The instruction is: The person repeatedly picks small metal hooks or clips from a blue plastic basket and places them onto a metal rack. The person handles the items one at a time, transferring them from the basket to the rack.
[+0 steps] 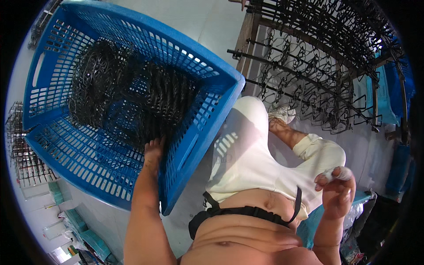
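Observation:
My left hand reaches into a large blue plastic crate with slotted walls. Its fingers touch the lower end of a heap of dark, thin looped pieces; whether they grip any is hidden in the dark mass. A second tangled pile of the same dark pieces lies farther left in the crate. My right hand is raised above my right thigh, fingers curled, with white tape wrapped on some of them. No object shows in it, though the inside of the curl is partly hidden.
At the upper right stands a rack with dark rods carrying many bent wire hooks. My bare leg and white-covered foot are beside it. Turquoise crates stand at the lower left, and another turquoise basket is by my right side.

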{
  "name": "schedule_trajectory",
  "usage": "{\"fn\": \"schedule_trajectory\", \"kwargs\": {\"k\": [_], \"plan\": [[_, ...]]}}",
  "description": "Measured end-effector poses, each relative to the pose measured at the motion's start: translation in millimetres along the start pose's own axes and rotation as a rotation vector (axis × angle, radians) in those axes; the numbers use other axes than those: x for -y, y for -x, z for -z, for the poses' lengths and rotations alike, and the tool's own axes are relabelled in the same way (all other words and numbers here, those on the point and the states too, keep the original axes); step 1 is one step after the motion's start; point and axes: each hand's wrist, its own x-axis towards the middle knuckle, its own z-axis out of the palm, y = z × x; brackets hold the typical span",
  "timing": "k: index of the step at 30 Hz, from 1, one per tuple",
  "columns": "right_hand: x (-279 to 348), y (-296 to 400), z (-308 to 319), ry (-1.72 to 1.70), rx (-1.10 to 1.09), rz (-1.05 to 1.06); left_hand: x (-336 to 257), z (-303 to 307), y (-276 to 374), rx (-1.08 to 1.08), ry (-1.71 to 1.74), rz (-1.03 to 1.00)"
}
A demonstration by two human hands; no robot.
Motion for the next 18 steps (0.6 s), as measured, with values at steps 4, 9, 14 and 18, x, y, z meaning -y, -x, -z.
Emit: {"fn": "schedule_trajectory", "kwargs": {"k": [4, 9, 14, 18], "plan": [[-2.2, -5.4, -19.6, 0.004, -0.115, -0.1, -1.3, 2.8, 6.0, -0.065, -0.097, -0.029], [-7.7, -11.3, -11.0, -0.001, -0.008, -0.133, 4.5, 58.2, 30.8, -0.036, 0.108, 0.066], [-21.0, -16.5, -18.3, -0.046, 0.215, -0.112, -2.1, 121.3, 73.5, 0.217, 1.248, 0.051], [-33.6, -26.7, -30.5, -0.054, 0.368, -0.15, -39.4, 176.0, 110.9, 0.193, 1.71, -0.085]]}}
